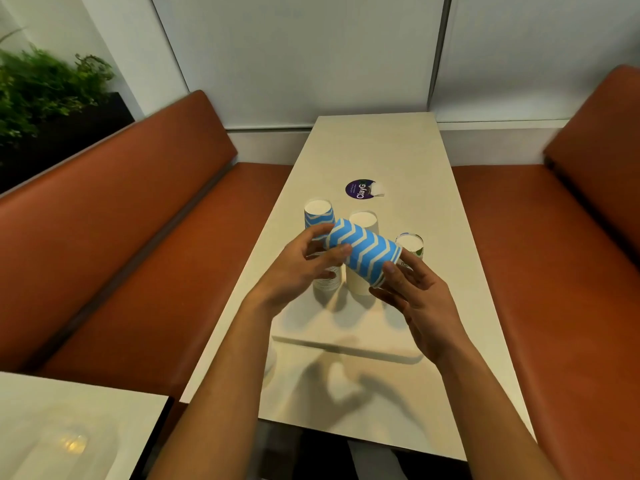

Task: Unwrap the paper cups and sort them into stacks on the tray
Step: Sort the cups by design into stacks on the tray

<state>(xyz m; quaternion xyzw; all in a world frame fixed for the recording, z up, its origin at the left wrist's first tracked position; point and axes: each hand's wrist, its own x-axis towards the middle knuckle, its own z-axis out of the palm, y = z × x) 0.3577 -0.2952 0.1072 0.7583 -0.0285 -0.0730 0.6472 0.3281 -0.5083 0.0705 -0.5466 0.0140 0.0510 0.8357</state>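
Observation:
A stack of blue cups with white zigzag stripes [363, 251] lies sideways in the air above the table, held between both hands. My left hand [304, 268] grips its narrow end with thumb and fingers. My right hand [408, 292] holds its wide rim end. Behind it, upside down on a pale tray [346, 327], stand a blue zigzag stack [318, 216], a plain white stack [363, 221] and a stack with green print [412, 244]. The lower parts of these stacks are hidden by my hands.
A round purple sticker [360, 188] with a white scrap beside it lies farther back on the long white table [381, 147]. Brown benches [156, 244] flank the table on both sides. Another table corner [69, 427] sits at lower left, a plant [41, 84] at upper left.

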